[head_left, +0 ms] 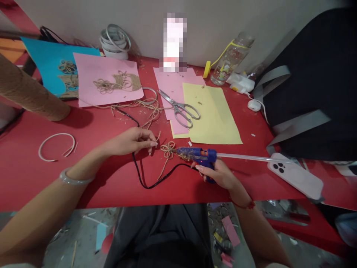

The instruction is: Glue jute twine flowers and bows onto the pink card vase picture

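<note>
My right hand (pixel 216 173) is shut on the grip of a blue hot glue gun (pixel 202 156), whose nozzle points left at a small looped twine knot (pixel 168 150) on the red tabletop (pixel 92 178). A long clear glue stick (pixel 251 157) runs out of the gun's back. My left hand (pixel 131 141) lies open just left of the knot, its fingertips close to a loose twine strand (pixel 157 138). A black power cord (pixel 145 178) curves from the gun beneath my left wrist.
Steel scissors (pixel 180 109) lie on pink and yellow paper (pixel 212 115). Twine designs sit on pink and blue card (pixel 106 80). A white phone (pixel 295 175) lies under the glue stick's end. A twine roll (pixel 28 89), cane hoop (pixel 57 146), water bottle (pixel 231 59) and black bag (pixel 309 82) surround the work.
</note>
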The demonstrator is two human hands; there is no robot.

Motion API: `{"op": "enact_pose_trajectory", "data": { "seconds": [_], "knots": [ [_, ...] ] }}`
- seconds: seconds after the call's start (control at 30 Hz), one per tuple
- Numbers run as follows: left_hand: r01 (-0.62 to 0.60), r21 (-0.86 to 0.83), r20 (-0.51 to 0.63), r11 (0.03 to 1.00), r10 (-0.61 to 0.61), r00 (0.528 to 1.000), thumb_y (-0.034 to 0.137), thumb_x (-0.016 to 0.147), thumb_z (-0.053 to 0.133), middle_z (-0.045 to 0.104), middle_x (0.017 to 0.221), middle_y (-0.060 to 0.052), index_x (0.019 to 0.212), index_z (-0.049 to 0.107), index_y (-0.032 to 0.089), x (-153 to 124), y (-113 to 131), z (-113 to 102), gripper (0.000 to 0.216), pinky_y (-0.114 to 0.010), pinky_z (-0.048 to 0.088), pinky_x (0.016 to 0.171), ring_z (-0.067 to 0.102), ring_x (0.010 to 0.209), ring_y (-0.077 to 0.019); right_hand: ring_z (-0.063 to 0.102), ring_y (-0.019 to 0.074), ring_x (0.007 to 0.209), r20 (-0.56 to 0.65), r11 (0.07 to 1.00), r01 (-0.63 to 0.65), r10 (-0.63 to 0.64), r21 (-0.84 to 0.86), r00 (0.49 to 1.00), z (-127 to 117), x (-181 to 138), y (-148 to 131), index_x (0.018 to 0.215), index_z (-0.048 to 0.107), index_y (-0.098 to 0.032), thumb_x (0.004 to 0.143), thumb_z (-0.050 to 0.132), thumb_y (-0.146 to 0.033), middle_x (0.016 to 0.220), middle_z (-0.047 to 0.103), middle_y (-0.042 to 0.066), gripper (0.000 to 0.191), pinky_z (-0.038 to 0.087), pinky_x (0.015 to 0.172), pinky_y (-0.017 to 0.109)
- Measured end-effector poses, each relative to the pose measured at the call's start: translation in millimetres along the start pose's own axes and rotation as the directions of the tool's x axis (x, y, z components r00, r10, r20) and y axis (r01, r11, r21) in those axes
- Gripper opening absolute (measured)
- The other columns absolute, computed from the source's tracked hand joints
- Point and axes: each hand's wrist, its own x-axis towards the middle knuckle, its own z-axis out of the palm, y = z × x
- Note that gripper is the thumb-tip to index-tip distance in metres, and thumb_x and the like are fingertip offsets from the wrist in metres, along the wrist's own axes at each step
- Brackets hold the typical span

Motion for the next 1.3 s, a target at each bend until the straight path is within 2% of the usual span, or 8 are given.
{"op": "enact_pose_trajectory", "data": {
  "seconds": [0.23,0.63,1.07,1.3],
  "knots": [
    [0.005,-0.002,-0.006,1.000,-0.005,1.000,0.051,0.095,0.060,0.074,0.081,-0.006,0.087,0.068,0.015,0.6,-1.9,0.1,0.037,-0.027,0.049,0.076,0.066,0.077,-0.0164,0.055,0.0117,0.052,-0.011,0.996,0.004,-0.003,0.094,1.000,-0.6,-0.7,0.0,0.098,0.071,-0.012,0.082,0.071,-0.049,0.065,0.059,0.000,0.040,0.047,0.051,0.024],
    [0.005,-0.003,-0.007,1.000,-0.006,1.000,0.051,0.095,0.058,0.074,0.080,-0.006,0.086,0.067,0.015,0.1,1.2,0.8,0.038,-0.027,0.049,0.075,0.066,0.076,-0.0165,0.054,0.0106,0.045,-0.032,0.954,0.133,-0.129,0.268,0.991,-0.8,0.0,-0.5,0.091,0.073,-0.012,0.082,0.072,-0.048,0.057,0.058,-0.001,0.037,0.042,0.047,0.023],
    [0.008,0.027,-0.006,1.000,-0.008,1.000,0.050,0.096,0.058,0.074,0.080,-0.005,0.086,0.068,0.015,0.0,-0.1,0.0,0.038,-0.024,0.047,0.072,0.064,0.074,-0.0146,0.054,0.0112,0.050,-0.015,0.988,0.027,-0.025,0.152,1.000,3.3,1.8,-1.5,0.099,0.070,-0.010,0.083,0.070,-0.049,0.062,0.058,0.000,0.042,0.046,0.051,0.025],
    [0.020,0.053,-0.009,0.998,-0.020,1.000,0.050,0.097,0.058,0.074,0.081,-0.004,0.086,0.069,0.015,-0.3,0.7,-0.4,0.037,-0.023,0.045,0.068,0.062,0.071,-0.0134,0.053,0.0110,0.050,0.006,0.986,0.041,-0.043,0.164,0.999,5.5,3.4,-4.5,0.095,0.069,-0.011,0.082,0.070,-0.050,0.060,0.055,-0.002,0.041,0.045,0.050,0.024]
  ]
}}
